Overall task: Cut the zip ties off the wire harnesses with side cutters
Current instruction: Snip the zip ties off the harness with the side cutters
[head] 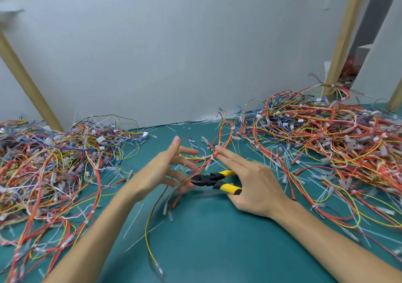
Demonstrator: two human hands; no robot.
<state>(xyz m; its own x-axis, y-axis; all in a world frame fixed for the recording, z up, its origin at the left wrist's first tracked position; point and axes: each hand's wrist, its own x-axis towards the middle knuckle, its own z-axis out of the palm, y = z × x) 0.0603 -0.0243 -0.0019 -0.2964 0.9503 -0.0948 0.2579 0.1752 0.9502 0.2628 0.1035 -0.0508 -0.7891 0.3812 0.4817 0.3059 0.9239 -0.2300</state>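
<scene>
A person's two bare hands work over a teal-green worktop (217,245). The right hand (254,187) holds a pair of side cutters with yellow handles and a black head (214,179). The handles are tucked into the palm by the lower fingers, while two straight fingers (228,157) reach forward and touch a loose harness of thin red and yellow wires (203,165) held up between the hands. The cutters' head points left, right at the red wires by the left hand's lower fingertips. Blur hides whether the blades are apart.

The left hand (165,169) is spread wide with straight fingers and grips nothing. Its lower fingers are smeared by motion where they meet the wires.

A big tangled heap of red, yellow and blue wire harnesses (50,169) lies on the left of the worktop, and a second tangled heap of the same kind (326,135) on the right. Thin white cut zip-tie strips (134,219) lie scattered between and around them. A plain grey wall panel (174,54) stands behind, flanked by slanted wooden posts (28,80).
</scene>
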